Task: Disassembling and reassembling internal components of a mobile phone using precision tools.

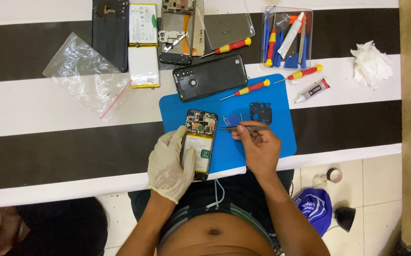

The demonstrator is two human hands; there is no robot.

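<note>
the left hand (170, 166), in a pale glove, is wrapped around the lower half of an opened phone (199, 143), thumb lying across its white battery, gripping it flat against the blue mat (281, 137). the right hand (258, 148), bare, is closed in a pinch on a pair of tweezers (244, 128) whose tips point left toward the phone's exposed circuit board, just beside its top right corner (tips not quite touching it, as far as can be told).

just above the right hand a small dark bracket plate (261, 112) lies on the mat, and beyond it a red and yellow screwdriver (246, 89) rests slantwise. above the left hand, half on the mat, sits a black back cover (210, 77) with its camera holes showing.

further out from the right hand, a second screwdriver (301, 73) and a small glue tube (312, 90) lie on the striped worktop (49, 156), with a clear tool tray (286, 38) of blue and red tools behind them and a crumpled white tissue (370, 64) well off to the right.

further out from the left hand lie another dismantled phone frame (177, 31), two loose batteries (143, 45), a dark phone panel (110, 33) and a clear plastic bag (86, 76).
</note>
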